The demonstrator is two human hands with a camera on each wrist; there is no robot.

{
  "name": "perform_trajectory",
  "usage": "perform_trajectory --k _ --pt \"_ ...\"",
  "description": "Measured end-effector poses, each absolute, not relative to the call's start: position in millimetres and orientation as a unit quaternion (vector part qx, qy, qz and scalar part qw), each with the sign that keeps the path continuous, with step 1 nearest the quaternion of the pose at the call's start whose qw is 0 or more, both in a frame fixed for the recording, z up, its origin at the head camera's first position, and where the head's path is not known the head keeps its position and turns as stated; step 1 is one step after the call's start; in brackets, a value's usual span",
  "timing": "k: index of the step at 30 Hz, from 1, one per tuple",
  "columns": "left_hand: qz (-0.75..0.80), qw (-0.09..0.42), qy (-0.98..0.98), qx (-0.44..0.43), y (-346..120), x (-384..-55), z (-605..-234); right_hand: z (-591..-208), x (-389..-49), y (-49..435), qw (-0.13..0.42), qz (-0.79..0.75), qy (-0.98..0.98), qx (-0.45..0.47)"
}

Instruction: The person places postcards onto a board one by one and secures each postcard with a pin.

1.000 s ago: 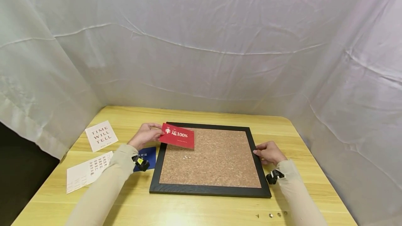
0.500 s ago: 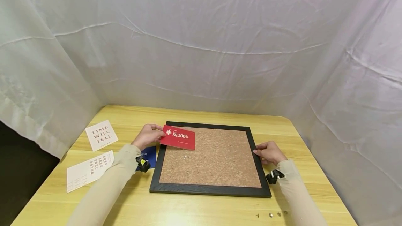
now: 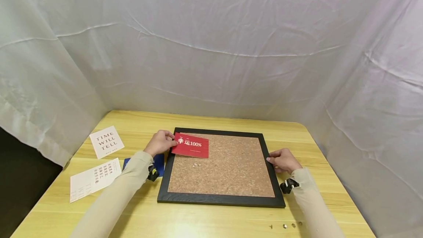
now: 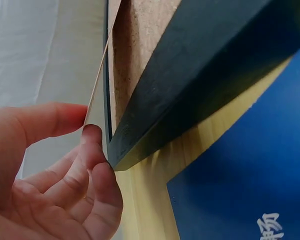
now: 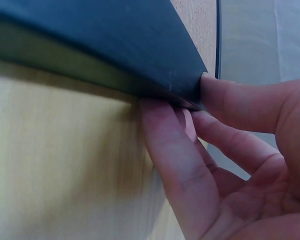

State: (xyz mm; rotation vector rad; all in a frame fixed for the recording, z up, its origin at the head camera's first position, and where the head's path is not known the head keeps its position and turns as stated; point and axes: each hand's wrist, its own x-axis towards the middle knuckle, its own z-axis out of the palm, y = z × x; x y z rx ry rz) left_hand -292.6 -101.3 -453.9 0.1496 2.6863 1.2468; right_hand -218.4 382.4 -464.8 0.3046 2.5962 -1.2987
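Observation:
My left hand (image 3: 161, 142) pinches the left edge of a red card (image 3: 195, 150) with white print. In the left wrist view the card (image 4: 98, 75) is seen edge-on between thumb and fingertip, tilted above the board's corner. The card overlaps the upper left of a cork board (image 3: 228, 168) with a black frame (image 3: 221, 199). At the frame's right side, my right hand (image 3: 285, 161) grips the edge. In the right wrist view its thumb lies on the black frame (image 5: 115, 40) and the other fingers (image 5: 165, 135) touch its side and underside.
A blue card (image 3: 160, 162) lies left of the board, partly under the left wrist. Two white cards, a square one (image 3: 107, 142) and a longer one (image 3: 94, 181), lie farther left. Several small metal thumbtacks (image 3: 285, 226) are near the table's front right. Tiny clear bits (image 3: 196, 165) sit on the cork.
My left hand has moved the red card slightly right and a little down over the cork's upper left. The right hand and the board stay where they were.

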Motion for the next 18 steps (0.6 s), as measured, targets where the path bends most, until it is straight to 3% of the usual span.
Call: perform_trajectory --k 18 --pt "0.365 0.084 0.926 0.049 -86.9 -291.5 -453.8 -466.3 -218.8 383.1 0.113 -0.444 0.882 0.109"
